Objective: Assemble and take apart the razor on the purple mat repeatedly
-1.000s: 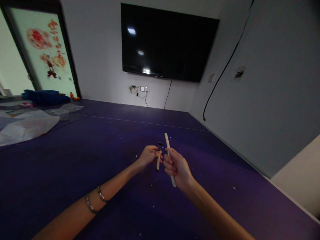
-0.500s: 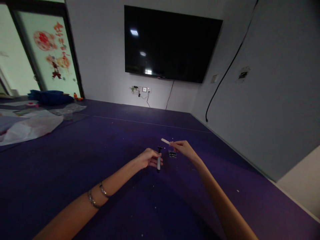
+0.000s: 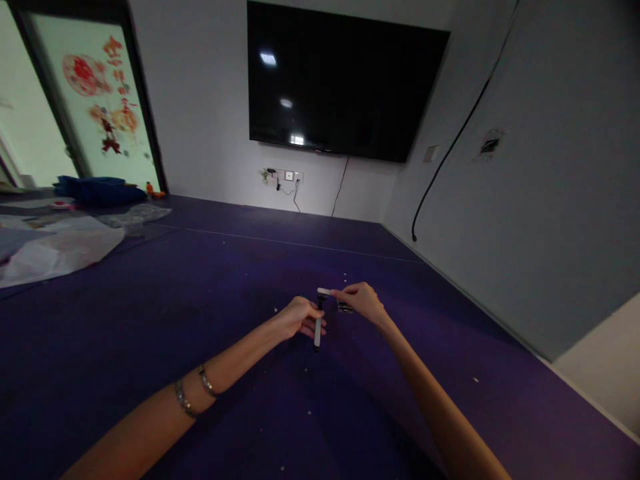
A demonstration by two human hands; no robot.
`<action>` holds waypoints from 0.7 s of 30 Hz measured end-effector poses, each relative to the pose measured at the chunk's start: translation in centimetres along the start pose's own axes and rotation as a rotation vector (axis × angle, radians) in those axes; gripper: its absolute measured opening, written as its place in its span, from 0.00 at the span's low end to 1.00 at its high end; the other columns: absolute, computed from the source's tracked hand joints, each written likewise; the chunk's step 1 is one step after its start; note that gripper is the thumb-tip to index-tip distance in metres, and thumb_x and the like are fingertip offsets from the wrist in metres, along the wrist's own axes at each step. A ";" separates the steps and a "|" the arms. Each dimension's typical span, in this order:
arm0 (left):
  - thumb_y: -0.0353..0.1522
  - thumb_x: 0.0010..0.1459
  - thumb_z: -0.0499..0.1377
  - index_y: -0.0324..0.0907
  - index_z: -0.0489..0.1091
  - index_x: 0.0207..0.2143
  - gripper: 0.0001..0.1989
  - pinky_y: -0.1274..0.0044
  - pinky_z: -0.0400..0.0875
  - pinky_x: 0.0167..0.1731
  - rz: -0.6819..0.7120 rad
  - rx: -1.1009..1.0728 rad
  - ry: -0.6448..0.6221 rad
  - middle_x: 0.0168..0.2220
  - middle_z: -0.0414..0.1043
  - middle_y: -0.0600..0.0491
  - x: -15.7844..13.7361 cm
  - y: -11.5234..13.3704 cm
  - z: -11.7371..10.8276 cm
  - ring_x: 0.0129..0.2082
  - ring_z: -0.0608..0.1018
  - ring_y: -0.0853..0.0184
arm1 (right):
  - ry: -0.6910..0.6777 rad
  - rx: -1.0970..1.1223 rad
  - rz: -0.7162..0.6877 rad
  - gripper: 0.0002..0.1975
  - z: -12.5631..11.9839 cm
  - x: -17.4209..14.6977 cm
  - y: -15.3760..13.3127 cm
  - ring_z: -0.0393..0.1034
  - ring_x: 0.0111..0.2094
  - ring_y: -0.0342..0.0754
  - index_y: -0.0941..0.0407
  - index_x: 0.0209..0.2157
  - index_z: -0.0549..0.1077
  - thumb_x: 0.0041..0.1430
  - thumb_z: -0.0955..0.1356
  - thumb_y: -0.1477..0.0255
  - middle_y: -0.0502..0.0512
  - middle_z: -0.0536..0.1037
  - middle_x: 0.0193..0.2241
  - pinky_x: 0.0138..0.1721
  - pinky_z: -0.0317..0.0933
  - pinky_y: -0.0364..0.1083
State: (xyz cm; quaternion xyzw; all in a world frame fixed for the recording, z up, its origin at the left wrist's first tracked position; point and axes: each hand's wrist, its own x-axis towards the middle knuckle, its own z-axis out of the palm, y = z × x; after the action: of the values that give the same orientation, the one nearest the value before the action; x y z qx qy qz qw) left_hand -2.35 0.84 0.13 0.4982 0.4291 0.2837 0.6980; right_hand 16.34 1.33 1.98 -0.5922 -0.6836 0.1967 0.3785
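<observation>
My left hand (image 3: 301, 317) is closed around a razor (image 3: 318, 330) with a light grey handle and a dark head, held upright with the head at the top. Between the fingers of my right hand (image 3: 361, 300) is a white flat stick (image 3: 325, 292) with a rounded end. The stick's tip lies across the razor's head; whether they touch, I cannot tell. A small dark case (image 3: 345, 307) rests on the purple floor (image 3: 250, 413), just below my right hand and partly hidden by it.
White sheets and plastic wrapping (image 3: 75, 247) lie at the left, with a dark blue cloth bundle (image 3: 100, 190) behind them. A black cable (image 3: 450, 147) hangs down the right wall. Small white specks dot the floor. A large television (image 3: 345, 80) hangs on the far wall.
My right hand has moved left and slightly down, bringing the white stick from above the case to the razor's head. My left hand holds the razor almost still.
</observation>
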 end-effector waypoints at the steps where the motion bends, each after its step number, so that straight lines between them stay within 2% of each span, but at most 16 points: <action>1: 0.26 0.48 0.58 0.36 0.63 0.26 0.04 0.73 0.69 0.22 0.004 0.007 -0.005 0.22 0.73 0.49 0.0 0.0 0.0 0.21 0.77 0.63 | -0.004 -0.003 -0.003 0.21 -0.1 0.0 0.0 0.58 0.18 0.40 0.56 0.17 0.76 0.43 0.68 0.52 0.51 0.67 0.13 0.20 0.46 0.41; 6: 0.26 0.47 0.59 0.37 0.63 0.26 0.05 0.72 0.70 0.22 0.007 0.019 -0.038 0.22 0.73 0.50 -0.3 0.1 0.2 0.21 0.77 0.63 | -0.104 0.021 -0.014 0.23 -0.2 0.2 0.5 0.55 0.17 0.39 0.59 0.18 0.76 0.44 0.66 0.51 0.50 0.67 0.14 0.20 0.46 0.41; 11: 0.27 0.47 0.58 0.35 0.65 0.24 0.03 0.72 0.70 0.23 0.028 0.053 -0.076 0.23 0.73 0.48 -0.7 0.2 0.6 0.21 0.77 0.64 | -0.058 0.024 -0.003 0.24 -0.5 0.3 0.7 0.53 0.18 0.38 0.60 0.19 0.75 0.46 0.66 0.52 0.49 0.65 0.14 0.20 0.45 0.40; 17: 0.27 0.48 0.58 0.36 0.63 0.27 0.04 0.71 0.70 0.24 0.038 0.007 -0.043 0.23 0.73 0.48 -0.5 0.3 0.4 0.22 0.77 0.63 | -0.179 0.101 -0.055 0.25 -1.1 0.0 0.3 0.52 0.17 0.38 0.61 0.19 0.74 0.46 0.66 0.51 0.49 0.64 0.14 0.19 0.46 0.40; 21: 0.27 0.48 0.58 0.36 0.63 0.28 0.05 0.71 0.70 0.25 0.036 0.004 -0.051 0.25 0.73 0.48 -0.1 0.3 -0.2 0.23 0.77 0.63 | -0.115 -0.001 -0.052 0.25 -1.1 0.2 0.4 0.55 0.17 0.39 0.60 0.21 0.77 0.45 0.66 0.50 0.50 0.67 0.14 0.19 0.46 0.40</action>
State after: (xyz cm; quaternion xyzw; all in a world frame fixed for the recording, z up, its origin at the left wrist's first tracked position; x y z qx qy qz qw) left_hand -2.59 0.98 0.43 0.5142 0.4029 0.2826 0.7024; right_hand 17.41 1.40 2.41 -0.5622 -0.7194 0.2203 0.3432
